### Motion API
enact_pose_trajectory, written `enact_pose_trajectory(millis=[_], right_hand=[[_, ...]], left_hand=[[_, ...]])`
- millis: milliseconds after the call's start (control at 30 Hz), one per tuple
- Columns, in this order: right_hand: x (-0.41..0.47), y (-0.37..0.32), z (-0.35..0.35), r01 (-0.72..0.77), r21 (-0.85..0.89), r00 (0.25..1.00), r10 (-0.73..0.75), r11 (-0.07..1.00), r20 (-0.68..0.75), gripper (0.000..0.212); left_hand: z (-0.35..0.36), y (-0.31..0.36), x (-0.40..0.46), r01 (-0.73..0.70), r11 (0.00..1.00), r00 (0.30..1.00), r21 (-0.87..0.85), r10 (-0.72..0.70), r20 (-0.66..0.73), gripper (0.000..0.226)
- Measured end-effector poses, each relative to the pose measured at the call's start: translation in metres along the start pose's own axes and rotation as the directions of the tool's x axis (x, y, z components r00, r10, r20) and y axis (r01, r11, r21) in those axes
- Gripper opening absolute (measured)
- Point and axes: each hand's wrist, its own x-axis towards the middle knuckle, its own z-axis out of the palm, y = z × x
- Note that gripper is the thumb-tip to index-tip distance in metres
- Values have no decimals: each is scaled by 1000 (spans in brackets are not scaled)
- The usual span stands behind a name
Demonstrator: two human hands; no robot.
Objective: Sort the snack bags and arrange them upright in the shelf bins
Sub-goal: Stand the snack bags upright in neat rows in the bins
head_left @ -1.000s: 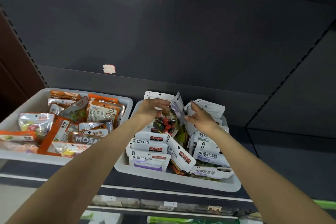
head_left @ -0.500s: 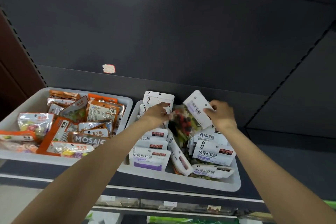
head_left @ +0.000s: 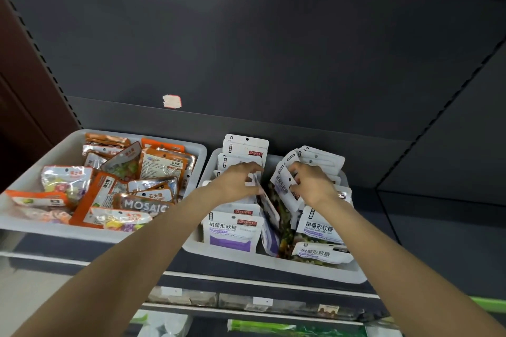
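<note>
Right of centre, your right hand (head_left: 312,185) is gripping a white bag (head_left: 283,182); your left hand (head_left: 241,180) is curling over the neighbouring bags (head_left: 241,156), its grip unclear

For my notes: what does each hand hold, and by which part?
Right hand grips a white bag by its upper edge; left hand pinches another white bag's top.

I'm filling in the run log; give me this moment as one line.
stage: arranging white bags | left hand: holds bag row | right hand: grips white bag | bin: right bin | orange bags: untouched
</note>
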Motion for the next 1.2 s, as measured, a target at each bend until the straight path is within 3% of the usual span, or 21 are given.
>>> enact_pose_trajectory(millis=[100, 267, 367, 567, 667, 767, 867, 967, 1067, 1200], right_hand=[[-6, -6, -2, 24, -3, 1000, -23, 1000, 21, 42], [-22, -34, 10, 131, -60, 988, -125, 990, 91, 88], [-20, -38, 13, 127, -99, 986, -115, 987, 119, 81], [-22, -17, 4, 39, -292, 988, -81, 955, -131, 64], [-22, -20, 5, 34, -278, 996, -56, 960, -70, 73], [-16, -29, 9, 49, -379, 994, -82, 924, -73, 79], [-4, -28, 15, 38, -448, 996, -68, 893, -53, 71], [4, -25, 15, -4, -399, 1000, 10, 917, 13, 67], [14, -22, 12, 42, -383, 999, -39, 923, 15, 61], [32, -22, 3, 113, -197, 992, -121, 974, -29, 58]], left_hand=[[-2, -10, -8, 58, 996, 998, 71, -60, 16, 64], [-2, -12, -9, 69, 985, 998, 156, -69, 0, 48], [-2, -16, -13, 43, 984, 999, 172, -48, 25, 35], [-18, -37, -33, 130, 968, 991, 214, -122, -50, 42], [-22, -43, -46, 106, 977, 994, 187, -104, -23, 49], [-24, -45, -46, 87, 966, 996, 244, -89, -2, 56], [-25, -41, -32, 108, 952, 992, 287, -122, 33, 61], [-26, -32, -11, 132, 939, 989, 317, -145, 19, 64], [-29, -27, 10, 163, 909, 986, 384, -139, -91, 67], [-19, -37, 24, 263, 888, 964, 377, -228, -135, 68]])
